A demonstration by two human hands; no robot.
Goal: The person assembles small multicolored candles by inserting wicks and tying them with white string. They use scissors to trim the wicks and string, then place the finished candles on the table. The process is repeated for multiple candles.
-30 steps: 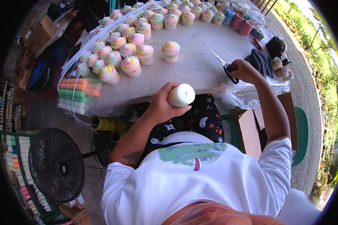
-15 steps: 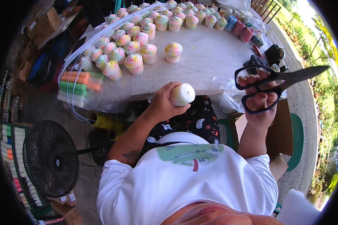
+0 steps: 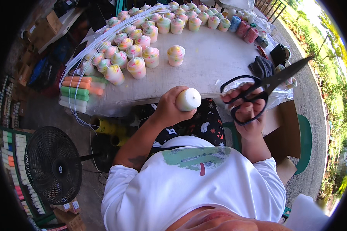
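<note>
Since the earlier frames, the right hand (image 3: 250,115) has lifted the black scissors (image 3: 263,86) off the desk and drawn them in toward the body, while the left hand (image 3: 169,109) has stayed put with its candle.

A person in a white shirt (image 3: 196,184) sits at a pale, worn desk (image 3: 212,61), seen from above. A black floor fan (image 3: 52,165) stands on the ground to the person's left. Many swirled candles (image 3: 137,50) in pink, yellow and green fill the far left part of the desk and run in a row along its far edge. One swirled candle (image 3: 176,55) stands apart from them, nearer the middle of the desk. Orange, green and white candle sticks (image 3: 78,92) lie stacked at the near left corner.

The right hand is closed through the scissor handles, holding them just off the near right edge, blades slightly apart and pointing up and to the right. The left hand is wrapped around a plain white candle (image 3: 189,99), held at the desk's near edge, its flat end facing the scissors.
</note>
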